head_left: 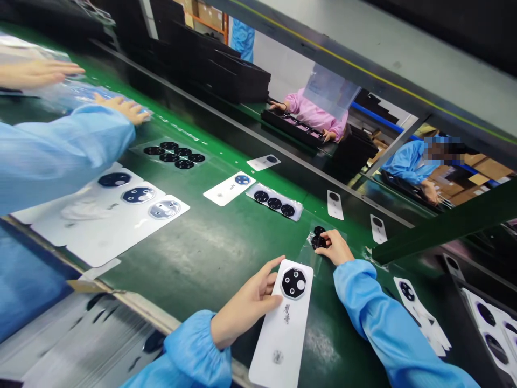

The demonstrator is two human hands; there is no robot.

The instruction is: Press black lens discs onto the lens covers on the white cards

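My left hand grips the left edge of a white phone back cover with a black round camera ring; the cover lies on the green conveyor belt. Farther up the belt, my right hand pinches a small black camera ring that lies on a clear plastic film. Both of my arms wear light blue sleeves.
Three white covers lie at the left beside a co-worker's blue sleeve and hands. Ring sets, single covers dot the belt. Black trays stack behind; other workers sit across.
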